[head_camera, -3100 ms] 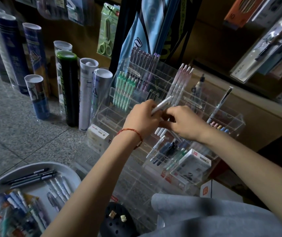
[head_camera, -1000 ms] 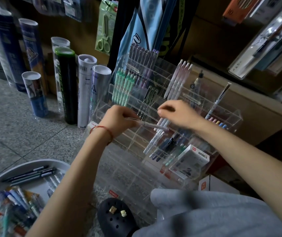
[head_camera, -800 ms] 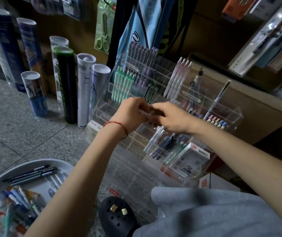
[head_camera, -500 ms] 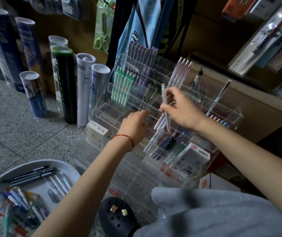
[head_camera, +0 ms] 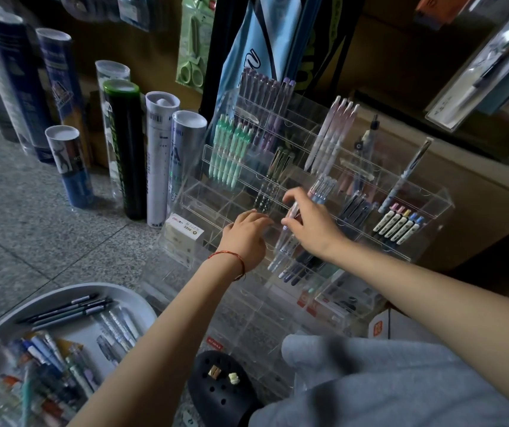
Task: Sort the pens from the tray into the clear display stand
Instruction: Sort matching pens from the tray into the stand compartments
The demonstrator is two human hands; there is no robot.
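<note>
At lower left, a tray [head_camera: 71,288] loaded with unsorted pens [head_camera: 62,312], well apart from both hands. At centre, left hand [head_camera: 245,238] loosely curled, gripping nothing visible, fingertips at a shelf edge of the clear display stand [head_camera: 204,195]; just to its right, right hand [head_camera: 311,229] pinching a pale pen [head_camera: 289,221] near upright, tip down among similar pens in a middle compartment. Judged mid-insertion: calls next for sliding the pen down beside its fellows, letting go, then reaching to the tray.
</note>
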